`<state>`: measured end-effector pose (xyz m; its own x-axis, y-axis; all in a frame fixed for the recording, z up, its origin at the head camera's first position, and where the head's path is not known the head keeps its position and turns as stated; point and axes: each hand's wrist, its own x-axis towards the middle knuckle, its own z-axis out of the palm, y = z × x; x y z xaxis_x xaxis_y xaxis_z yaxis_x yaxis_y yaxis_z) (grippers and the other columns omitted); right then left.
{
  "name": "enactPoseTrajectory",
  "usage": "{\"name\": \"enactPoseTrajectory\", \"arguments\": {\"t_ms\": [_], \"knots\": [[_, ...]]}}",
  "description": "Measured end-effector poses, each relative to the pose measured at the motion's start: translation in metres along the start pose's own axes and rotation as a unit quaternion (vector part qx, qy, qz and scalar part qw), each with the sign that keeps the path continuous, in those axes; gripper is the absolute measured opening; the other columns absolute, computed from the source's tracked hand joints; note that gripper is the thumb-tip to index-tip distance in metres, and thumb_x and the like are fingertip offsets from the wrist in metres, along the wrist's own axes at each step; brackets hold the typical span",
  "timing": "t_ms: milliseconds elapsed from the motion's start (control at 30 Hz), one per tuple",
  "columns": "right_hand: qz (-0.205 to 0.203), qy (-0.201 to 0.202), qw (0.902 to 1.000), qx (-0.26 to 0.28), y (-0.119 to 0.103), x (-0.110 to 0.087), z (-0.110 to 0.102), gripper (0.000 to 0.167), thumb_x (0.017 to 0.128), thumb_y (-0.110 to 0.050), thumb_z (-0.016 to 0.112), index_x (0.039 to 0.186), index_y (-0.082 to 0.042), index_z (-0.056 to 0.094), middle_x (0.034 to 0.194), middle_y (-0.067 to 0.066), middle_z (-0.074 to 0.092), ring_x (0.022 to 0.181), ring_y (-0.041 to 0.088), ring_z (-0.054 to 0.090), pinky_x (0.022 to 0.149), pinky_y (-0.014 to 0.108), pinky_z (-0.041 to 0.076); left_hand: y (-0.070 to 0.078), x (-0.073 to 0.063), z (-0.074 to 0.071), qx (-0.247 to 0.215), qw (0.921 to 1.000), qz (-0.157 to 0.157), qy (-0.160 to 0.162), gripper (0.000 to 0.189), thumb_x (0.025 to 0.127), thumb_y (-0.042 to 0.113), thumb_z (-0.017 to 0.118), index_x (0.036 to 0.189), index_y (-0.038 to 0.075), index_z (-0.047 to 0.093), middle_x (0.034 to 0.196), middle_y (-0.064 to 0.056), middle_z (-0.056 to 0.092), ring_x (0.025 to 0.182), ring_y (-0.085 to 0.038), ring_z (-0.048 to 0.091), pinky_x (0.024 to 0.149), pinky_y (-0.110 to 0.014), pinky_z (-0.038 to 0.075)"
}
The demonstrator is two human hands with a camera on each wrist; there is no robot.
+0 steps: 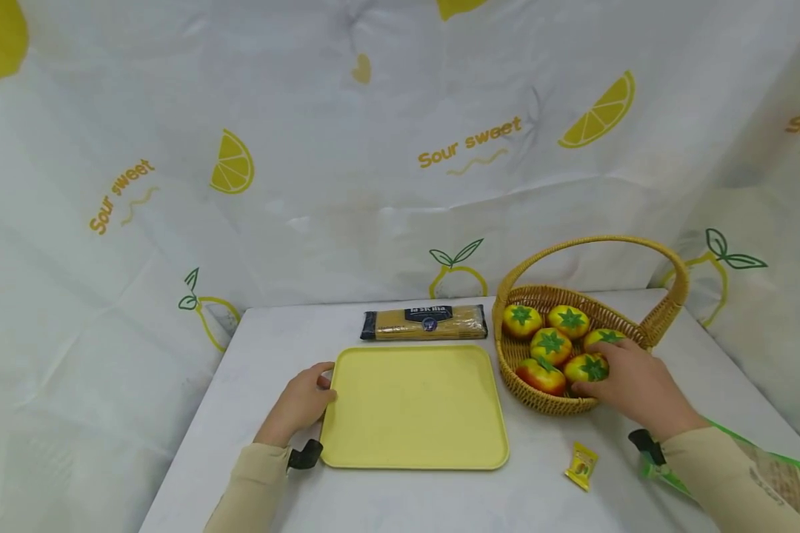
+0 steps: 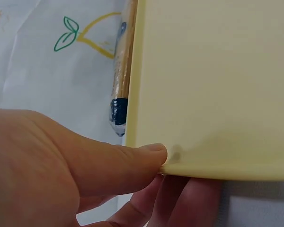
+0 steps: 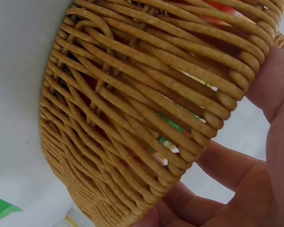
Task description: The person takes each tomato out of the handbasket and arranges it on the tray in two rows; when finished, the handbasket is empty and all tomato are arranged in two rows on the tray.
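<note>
In the head view my left hand [image 1: 301, 400] pinches the left edge of a pale yellow rectangular tray [image 1: 413, 407]. The left wrist view shows its thumb [image 2: 128, 165] on top of the rim and fingers underneath. My right hand [image 1: 640, 381] reaches over the near right rim of a wicker basket [image 1: 540, 403]. Its thumb and fingers curl round a yellow-red persimmon [image 1: 585, 368] with a green star-shaped top. Several similar persimmons [image 1: 550, 346] lie around it. From the right wrist, the woven wall [image 3: 146, 104] hides the fingertips and most of the fruit.
Behind the tray lies a pack of spaghetti [image 1: 427, 323]. A small yellow wrapped sweet [image 1: 581, 465] is on the table in front of the basket. A green-edged bag [image 1: 780, 474] sits at the right, partly under the right forearm. The basket's tall handle [image 1: 593, 240] arches over the fruit.
</note>
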<state>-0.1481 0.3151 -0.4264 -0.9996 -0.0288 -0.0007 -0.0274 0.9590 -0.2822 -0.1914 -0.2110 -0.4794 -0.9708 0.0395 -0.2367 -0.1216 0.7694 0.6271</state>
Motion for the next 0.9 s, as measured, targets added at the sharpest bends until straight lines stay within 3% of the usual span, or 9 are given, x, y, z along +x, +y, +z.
{"name": "enactPoseTrajectory", "arguments": {"t_ms": [200,700,900], "knots": [[-0.007,-0.005,0.9999,-0.007,-0.001,0.002,0.000,0.080,0.083,-0.046,0.091,0.133,0.011,0.066,0.125,0.041,0.062,0.105,0.059,0.064,0.087,0.077,0.050,-0.004,0.002,-0.001,-0.056,0.9981,-0.021,-0.016,0.059,0.102,0.010,0.070,0.158,0.010,0.053,0.117,-0.011,0.067,0.079,-0.017,0.068,0.065,-0.030,0.060],[0.000,0.002,0.9998,0.019,-0.015,-0.001,-0.019,0.082,0.087,-0.044,0.088,0.141,0.011,0.060,0.123,0.039,0.058,0.099,0.049,0.063,0.080,0.067,0.056,-0.005,0.000,-0.007,-0.078,0.9957,-0.028,-0.042,0.060,0.103,0.012,0.071,0.160,0.011,0.051,0.117,-0.009,0.066,0.082,-0.017,0.067,0.066,-0.031,0.061],[-0.010,0.006,0.9993,0.034,-0.025,-0.002,-0.031,0.079,0.090,-0.043,0.086,0.144,0.008,0.057,0.136,0.045,0.049,0.112,0.060,0.059,0.086,0.076,0.052,-0.006,0.000,-0.005,-0.088,0.9948,-0.027,-0.042,0.059,0.104,0.013,0.071,0.160,0.013,0.052,0.119,-0.009,0.066,0.083,-0.017,0.068,0.067,-0.031,0.062]]}}
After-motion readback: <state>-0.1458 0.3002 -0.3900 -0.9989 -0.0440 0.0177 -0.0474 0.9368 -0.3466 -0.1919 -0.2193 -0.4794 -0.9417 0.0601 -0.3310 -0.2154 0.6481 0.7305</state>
